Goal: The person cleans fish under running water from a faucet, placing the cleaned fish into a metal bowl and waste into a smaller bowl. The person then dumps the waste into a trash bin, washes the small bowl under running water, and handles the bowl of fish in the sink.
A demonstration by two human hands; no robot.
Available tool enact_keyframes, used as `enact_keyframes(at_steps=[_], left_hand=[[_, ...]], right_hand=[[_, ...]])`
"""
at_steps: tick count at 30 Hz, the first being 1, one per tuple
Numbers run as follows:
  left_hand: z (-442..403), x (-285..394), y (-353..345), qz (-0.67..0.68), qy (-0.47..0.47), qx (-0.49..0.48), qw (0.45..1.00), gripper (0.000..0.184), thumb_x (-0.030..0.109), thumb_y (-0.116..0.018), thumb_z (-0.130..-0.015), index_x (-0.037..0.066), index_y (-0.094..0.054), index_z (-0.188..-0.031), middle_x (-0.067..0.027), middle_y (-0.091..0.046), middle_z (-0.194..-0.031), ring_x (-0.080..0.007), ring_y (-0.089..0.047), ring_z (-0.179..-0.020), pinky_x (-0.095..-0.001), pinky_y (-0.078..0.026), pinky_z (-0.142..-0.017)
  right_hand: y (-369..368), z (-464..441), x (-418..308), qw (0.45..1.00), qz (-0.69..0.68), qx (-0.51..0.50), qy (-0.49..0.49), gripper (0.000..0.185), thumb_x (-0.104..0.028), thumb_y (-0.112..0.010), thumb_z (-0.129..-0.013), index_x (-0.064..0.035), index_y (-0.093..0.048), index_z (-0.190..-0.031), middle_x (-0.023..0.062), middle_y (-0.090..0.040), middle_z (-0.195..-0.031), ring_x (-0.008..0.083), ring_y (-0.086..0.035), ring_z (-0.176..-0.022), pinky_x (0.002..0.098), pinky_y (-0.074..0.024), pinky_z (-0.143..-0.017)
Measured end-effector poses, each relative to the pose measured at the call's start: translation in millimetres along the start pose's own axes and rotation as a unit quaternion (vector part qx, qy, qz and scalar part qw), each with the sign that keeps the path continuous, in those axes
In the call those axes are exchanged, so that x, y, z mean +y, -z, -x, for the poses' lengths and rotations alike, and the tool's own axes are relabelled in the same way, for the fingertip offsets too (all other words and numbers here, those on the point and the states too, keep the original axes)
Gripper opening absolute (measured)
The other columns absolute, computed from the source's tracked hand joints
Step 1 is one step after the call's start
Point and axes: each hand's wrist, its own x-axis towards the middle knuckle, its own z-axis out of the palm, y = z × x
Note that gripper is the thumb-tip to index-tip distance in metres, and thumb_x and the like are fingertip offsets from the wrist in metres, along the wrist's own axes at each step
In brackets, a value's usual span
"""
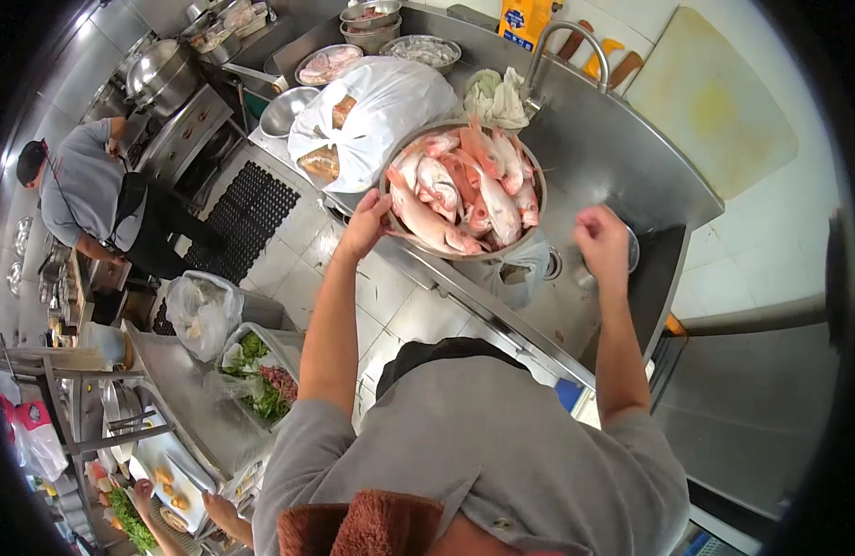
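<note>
A large round bowl (538,225) is heaped with whole pinkish-red fish (460,190) and sits at the sink's front edge. My left hand (367,222) grips the bowl's left rim, fingers closed on it. To the right, my right hand (601,239) is held over the sink basin with its fingers curled; nothing shows in it. Behind that hand a metal bowl (633,250) is partly hidden. Under the fish bowl, a clear plastic bag (525,278) lies by the drain (553,264).
A tied white plastic bag (390,102) stands left of the fish, near an empty metal bowl (284,113). The faucet (576,32) rises behind the basin (576,139). Another person (94,199) stands at the far left. Someone's hands (225,514) show at the lower left beside a tray.
</note>
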Motion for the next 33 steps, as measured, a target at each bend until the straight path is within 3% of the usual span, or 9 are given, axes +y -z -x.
enact_keyframes(at_steps=[7,10,12,15,19,24,25,27,33], left_hand=[[-11,-12,14,-0.071,-0.014,0.005,0.997,0.017,0.023,-0.045,-0.096,0.009,-0.048,-0.104,-0.0014,-0.056,-0.089,-0.0122,-0.059,-0.077,-0.0282,-0.052,-0.065],[-14,-21,18,-0.088,-0.009,0.003,0.996,0.016,0.023,-0.045,-0.096,0.009,-0.048,-0.102,-0.0007,-0.056,-0.087,-0.0112,-0.058,-0.075,-0.0268,-0.051,-0.063],[-14,-22,20,-0.066,-0.011,0.015,0.998,0.015,0.022,-0.046,-0.096,0.009,-0.048,-0.1,-0.0004,-0.055,-0.087,-0.0102,-0.057,-0.074,-0.0266,-0.05,-0.062],[-10,-15,12,-0.05,-0.021,0.026,0.998,0.013,0.021,-0.046,-0.096,0.008,-0.048,-0.101,-0.0004,-0.055,-0.086,-0.0104,-0.057,-0.076,-0.0266,-0.05,-0.067],[-3,-11,-2,0.008,-0.014,0.061,0.998,0.011,0.021,-0.049,-0.094,0.011,-0.048,-0.096,0.0037,-0.047,-0.079,-0.006,-0.047,-0.068,-0.0237,-0.043,-0.059],[10,15,-33,-0.013,0.009,0.117,0.993,0.01,0.02,-0.048,-0.095,0.01,-0.048,-0.095,0.0032,-0.048,-0.078,-0.0067,-0.047,-0.066,-0.0226,-0.043,-0.06],[10,16,-37,-0.011,0.016,0.131,0.991,0.009,0.02,-0.048,-0.096,0.01,-0.048,-0.094,0.0028,-0.049,-0.079,-0.0073,-0.048,-0.065,-0.0218,-0.043,-0.06],[7,4,-13,-0.036,0.009,0.112,0.993,0.009,0.019,-0.048,-0.096,0.011,-0.048,-0.094,0.003,-0.05,-0.078,-0.0067,-0.048,-0.064,-0.021,-0.042,-0.058],[6,0,-24,-0.014,-0.003,0.171,0.985,0.008,0.017,-0.051,-0.094,0.012,-0.049,-0.088,0.0071,-0.046,-0.072,-0.0024,-0.04,-0.06,-0.0197,-0.032,-0.051]], right_hand=[[34,77,107,0.955,-0.128,0.044,-0.263,0.007,-0.009,-0.063,-0.083,-0.0025,-0.059,-0.082,-0.0028,-0.056,-0.07,0.0042,-0.05,-0.062,0.0201,-0.0399,-0.053],[30,126,173,0.947,-0.064,0.142,-0.283,0.01,-0.01,-0.061,-0.084,-0.0001,-0.062,-0.085,0.0074,-0.065,-0.074,0.0172,-0.062,-0.063,0.0279,-0.0487,-0.056],[29,147,208,0.875,0.365,-0.165,-0.27,0.012,-0.007,-0.059,-0.081,0.0004,-0.063,-0.09,0.019,-0.066,-0.083,0.0364,-0.065,-0.076,0.0406,-0.052,-0.067],[12,99,218,0.896,0.236,-0.075,-0.368,0.018,-0.004,-0.057,-0.078,-0.0022,-0.064,-0.095,0.0229,-0.063,-0.094,0.0426,-0.058,-0.093,0.0468,-0.0489,-0.079],[-21,-9,282,0.909,0.339,-0.145,-0.194,0.028,-0.003,-0.056,-0.077,-0.0068,-0.065,-0.103,0.0182,-0.063,-0.102,0.0357,-0.063,-0.089,0.043,-0.0503,-0.078],[-88,-196,253,0.975,0.136,-0.017,-0.178,0.031,-0.012,-0.051,-0.082,-0.0035,-0.059,-0.111,0.0172,-0.06,-0.114,0.0322,-0.056,-0.107,0.0364,-0.0456,-0.091],[-105,-228,267,0.959,0.275,-0.048,-0.046,0.03,-0.008,-0.048,-0.085,-0.0052,-0.058,-0.113,0.0163,-0.06,-0.113,0.0307,-0.057,-0.106,0.0384,-0.0483,-0.086],[-141,-262,264,0.986,-0.053,0.112,-0.108,0.029,-0.003,-0.048,-0.084,-0.0056,-0.06,-0.11,0.0109,-0.062,-0.105,0.0249,-0.059,-0.098,0.036,-0.0507,-0.077],[-143,-256,220,0.974,-0.166,0.015,-0.153,0.033,0.003,-0.045,-0.079,-0.0058,-0.063,-0.105,0.0062,-0.064,-0.094,0.0171,-0.059,-0.087,0.0293,-0.0472,-0.074]])
